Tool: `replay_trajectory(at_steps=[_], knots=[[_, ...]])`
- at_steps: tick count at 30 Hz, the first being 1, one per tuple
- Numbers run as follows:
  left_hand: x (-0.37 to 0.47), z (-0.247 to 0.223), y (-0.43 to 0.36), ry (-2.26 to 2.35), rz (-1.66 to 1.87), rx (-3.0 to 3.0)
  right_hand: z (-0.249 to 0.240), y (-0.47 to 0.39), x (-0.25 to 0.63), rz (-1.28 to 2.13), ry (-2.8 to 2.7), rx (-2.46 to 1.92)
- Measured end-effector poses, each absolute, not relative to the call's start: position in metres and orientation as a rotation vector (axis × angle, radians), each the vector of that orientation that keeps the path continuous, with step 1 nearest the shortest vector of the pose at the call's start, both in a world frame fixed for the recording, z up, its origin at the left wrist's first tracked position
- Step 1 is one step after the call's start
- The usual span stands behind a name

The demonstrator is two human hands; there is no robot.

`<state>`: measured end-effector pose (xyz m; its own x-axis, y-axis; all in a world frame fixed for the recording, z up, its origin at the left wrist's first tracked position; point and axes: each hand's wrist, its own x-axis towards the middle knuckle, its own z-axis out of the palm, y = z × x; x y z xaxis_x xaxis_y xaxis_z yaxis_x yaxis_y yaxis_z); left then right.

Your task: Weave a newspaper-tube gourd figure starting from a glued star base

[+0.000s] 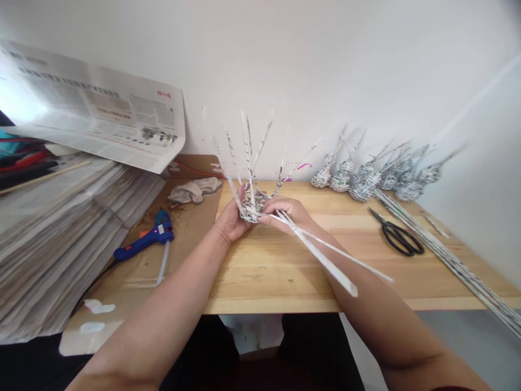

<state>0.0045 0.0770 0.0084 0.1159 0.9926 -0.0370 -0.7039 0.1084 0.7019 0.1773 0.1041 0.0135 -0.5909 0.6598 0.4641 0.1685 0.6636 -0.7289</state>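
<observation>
A small woven newspaper basket (255,205) is held above the wooden table, its upright paper strips fanning up and outward. My left hand (234,220) is closed around its left side, with the thumb against the wall. At its right side, my right hand (287,213) pinches a paper strip (280,218) by the rim. Two long paper strips (325,258) stick out from beneath my right hand toward the lower right, over my forearm. The fingertips on the far side of the basket are hidden.
Black scissors (401,236) lie at the right beside a bundle of rolled paper sticks (451,260). Several woven gourd shapes (366,179) stand by the wall. On the left are a blue glue gun (148,239), gloves (194,190) and a tall newspaper stack (73,233).
</observation>
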Motion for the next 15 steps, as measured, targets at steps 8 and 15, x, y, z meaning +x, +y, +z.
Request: replay_trajectory(at_steps=[8, 15], knots=[[0.001, 0.009, 0.082, 0.64, 1.395, 0.558, 0.02, 0.095, 0.171, 0.768, -2.098, -0.554], [0.002, 0.008, 0.084, 0.683, 1.378, 0.545, 0.008, 0.095, 0.165, 0.712, -2.059, -0.484]])
